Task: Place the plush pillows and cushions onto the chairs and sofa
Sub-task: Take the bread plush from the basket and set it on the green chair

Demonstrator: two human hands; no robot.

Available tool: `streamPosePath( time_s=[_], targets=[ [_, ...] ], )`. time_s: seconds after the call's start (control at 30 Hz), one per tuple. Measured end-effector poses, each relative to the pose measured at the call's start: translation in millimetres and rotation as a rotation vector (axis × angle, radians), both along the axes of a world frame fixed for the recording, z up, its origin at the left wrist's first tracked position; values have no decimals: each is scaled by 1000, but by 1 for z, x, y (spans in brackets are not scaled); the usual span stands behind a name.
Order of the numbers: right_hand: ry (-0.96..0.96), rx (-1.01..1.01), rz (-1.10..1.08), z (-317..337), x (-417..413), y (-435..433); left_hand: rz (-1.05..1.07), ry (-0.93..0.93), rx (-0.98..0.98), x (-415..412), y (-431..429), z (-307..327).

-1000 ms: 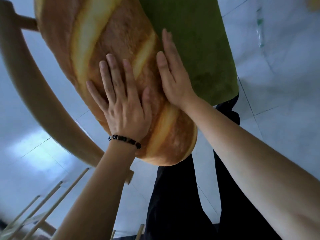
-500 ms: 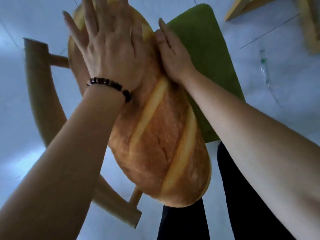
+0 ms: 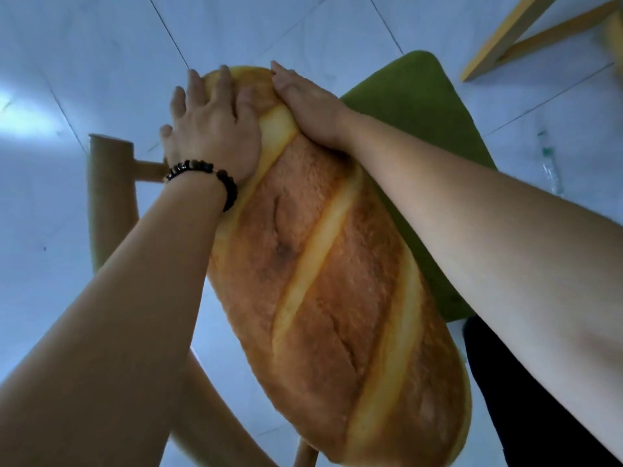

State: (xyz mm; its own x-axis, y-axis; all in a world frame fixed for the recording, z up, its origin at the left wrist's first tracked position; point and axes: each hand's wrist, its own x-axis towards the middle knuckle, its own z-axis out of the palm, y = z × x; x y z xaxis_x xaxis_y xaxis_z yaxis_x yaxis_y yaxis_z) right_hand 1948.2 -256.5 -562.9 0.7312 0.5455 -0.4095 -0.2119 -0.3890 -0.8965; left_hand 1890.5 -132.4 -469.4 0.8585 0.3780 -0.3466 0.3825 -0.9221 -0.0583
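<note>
A long plush pillow shaped like a loaf of bread (image 3: 337, 281) lies across a chair with a green seat (image 3: 424, 129) and a curved wooden backrest (image 3: 108, 203). My left hand (image 3: 212, 129), with a dark bead bracelet at the wrist, presses flat on the pillow's far end, fingers spread over its edge. My right hand (image 3: 310, 102) presses on the same end from the right side, fingers straight. The pillow's near end sticks out past the seat toward my legs.
Pale tiled floor (image 3: 303, 28) surrounds the chair. Wooden legs of another piece of furniture (image 3: 526, 32) show at the top right. My dark trousers (image 3: 526, 399) are at the bottom right, close to the seat's edge.
Both hands slid from the middle of the pillow up to its far end. The view tilted down, so the whole pillow and the seat now show.
</note>
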Motion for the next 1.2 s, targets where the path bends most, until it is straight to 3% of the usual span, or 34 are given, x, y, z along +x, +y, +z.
streamPosePath(
  time_s=[0.2, 0.37, 0.5, 0.63, 0.8, 0.9, 1.03, 1.2],
  targets=[
    [36, -17, -122, 25, -24, -17, -20, -78, -18, -11, -7, 13],
    [93, -49, -229, 56, -127, -81, -137, -220, -75, -80, -64, 53],
    [108, -88, -219, 51, -202, -111, -147, -118, -39, -184, -111, 40],
    [50, -108, -175, 36, -211, -108, -137, -61, -13, -200, -106, 12],
    [122, -94, -249, 45, -211, -124, -126, -162, 23, -194, -117, 32],
    [224, -164, -363, 47, -266, -151, -80, -231, -24, -248, -145, 44],
    [385, -187, -497, 39, -337, -164, -56, -140, -63, -333, -176, 25],
    [319, -234, -492, 35, -336, -159, -43, -196, -134, -337, -173, 6]
  ],
)
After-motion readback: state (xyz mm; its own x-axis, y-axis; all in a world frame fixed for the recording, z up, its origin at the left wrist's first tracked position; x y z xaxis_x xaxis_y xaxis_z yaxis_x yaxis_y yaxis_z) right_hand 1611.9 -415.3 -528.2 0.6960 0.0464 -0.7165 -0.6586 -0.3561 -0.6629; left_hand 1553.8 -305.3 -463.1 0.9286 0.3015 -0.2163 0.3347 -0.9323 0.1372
